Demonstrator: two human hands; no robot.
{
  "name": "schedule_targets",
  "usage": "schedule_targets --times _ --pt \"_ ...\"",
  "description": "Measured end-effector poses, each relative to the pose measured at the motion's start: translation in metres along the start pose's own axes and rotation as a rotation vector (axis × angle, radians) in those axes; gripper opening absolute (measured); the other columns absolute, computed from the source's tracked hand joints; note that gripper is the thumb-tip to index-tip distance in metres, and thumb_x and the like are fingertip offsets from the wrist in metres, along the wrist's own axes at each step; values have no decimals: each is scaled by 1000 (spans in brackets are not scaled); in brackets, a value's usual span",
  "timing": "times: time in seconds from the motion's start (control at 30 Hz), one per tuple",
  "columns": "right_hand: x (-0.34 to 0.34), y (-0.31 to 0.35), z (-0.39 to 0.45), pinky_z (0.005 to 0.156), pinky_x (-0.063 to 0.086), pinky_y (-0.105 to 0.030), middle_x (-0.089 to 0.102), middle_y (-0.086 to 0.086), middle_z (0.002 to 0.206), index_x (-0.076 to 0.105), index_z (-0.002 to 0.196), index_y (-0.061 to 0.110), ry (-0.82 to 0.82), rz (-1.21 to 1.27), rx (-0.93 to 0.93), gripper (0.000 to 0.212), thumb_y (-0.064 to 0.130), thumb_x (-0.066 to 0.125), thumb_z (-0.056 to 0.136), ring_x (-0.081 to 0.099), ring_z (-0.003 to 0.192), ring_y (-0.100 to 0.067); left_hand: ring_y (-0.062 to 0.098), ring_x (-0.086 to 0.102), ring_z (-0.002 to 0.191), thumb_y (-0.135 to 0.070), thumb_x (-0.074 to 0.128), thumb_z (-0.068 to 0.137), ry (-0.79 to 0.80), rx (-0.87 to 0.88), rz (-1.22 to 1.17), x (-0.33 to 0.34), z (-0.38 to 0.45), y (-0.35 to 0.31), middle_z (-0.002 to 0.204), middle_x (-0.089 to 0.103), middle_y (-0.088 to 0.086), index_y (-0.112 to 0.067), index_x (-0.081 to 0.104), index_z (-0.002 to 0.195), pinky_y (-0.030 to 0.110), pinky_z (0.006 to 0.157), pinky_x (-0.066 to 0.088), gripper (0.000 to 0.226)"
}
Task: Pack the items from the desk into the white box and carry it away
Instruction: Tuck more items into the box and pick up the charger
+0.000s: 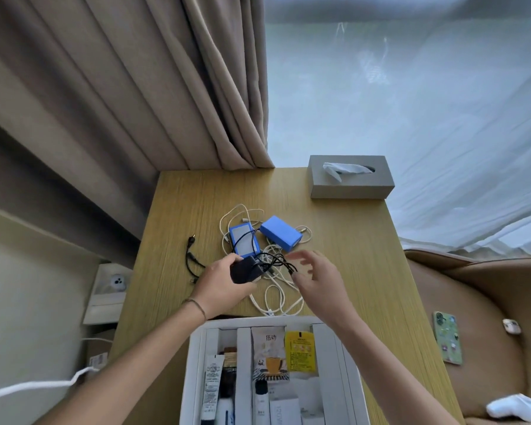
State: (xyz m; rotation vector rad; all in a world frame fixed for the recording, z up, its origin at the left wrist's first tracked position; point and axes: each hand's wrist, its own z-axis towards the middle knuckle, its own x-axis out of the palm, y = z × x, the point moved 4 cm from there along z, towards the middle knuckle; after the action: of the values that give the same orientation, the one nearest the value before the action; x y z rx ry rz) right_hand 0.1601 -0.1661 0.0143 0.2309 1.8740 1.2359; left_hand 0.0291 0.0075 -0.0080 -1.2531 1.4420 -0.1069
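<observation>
The white box (196, 357) stands open at the desk's near edge and holds tubes, sachets and small cartons. Beyond it, on the wooden desk (350, 256), lie two blue battery packs (281, 233) among tangled white cables (276, 297). My left hand (219, 282) grips a black charger (246, 269) just above the desk. Black wires (278, 260) run from the charger toward my right hand (314, 276). That hand hovers beside the wires, blurred, fingers spread, holding nothing that I can see. A loose black lead (190, 256) lies to the left.
A grey tissue box (350, 185) sits at the desk's far right corner. Beige curtains hang behind on the left, a sheer white one on the right. A tan chair (488, 332) at right carries a phone (447, 338), an earbud case and a white object.
</observation>
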Motion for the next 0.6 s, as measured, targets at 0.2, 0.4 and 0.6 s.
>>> schedule_targets --times 0.2,0.4,0.6 --pt "14 29 -6 100 46 -27 66 18 123 63 126 32 139 -26 -211 43 12 65 89 56 119 -2 10 69 84 -32 84 70 105 43 -286 -19 -43 -21 93 72 -6 -30 63 99 31 75 57 35" --pt "17 27 -33 63 57 -35 69 -3 76 69 107 17 294 355 -6 25 -1 59 92 67 66 -20 7 70 84 -38 83 72 154 38 -437 -18 -80 -21 93 74 -6 -29 67 103 23 73 55 36" --pt "14 9 -72 48 48 -35 65 -8 73 68 101 9 283 343 139 26 -9 56 86 64 55 -21 14 73 93 -43 80 76 333 18 -460 9 -113 -7 103 75 -3 -31 66 113 33 79 61 41"
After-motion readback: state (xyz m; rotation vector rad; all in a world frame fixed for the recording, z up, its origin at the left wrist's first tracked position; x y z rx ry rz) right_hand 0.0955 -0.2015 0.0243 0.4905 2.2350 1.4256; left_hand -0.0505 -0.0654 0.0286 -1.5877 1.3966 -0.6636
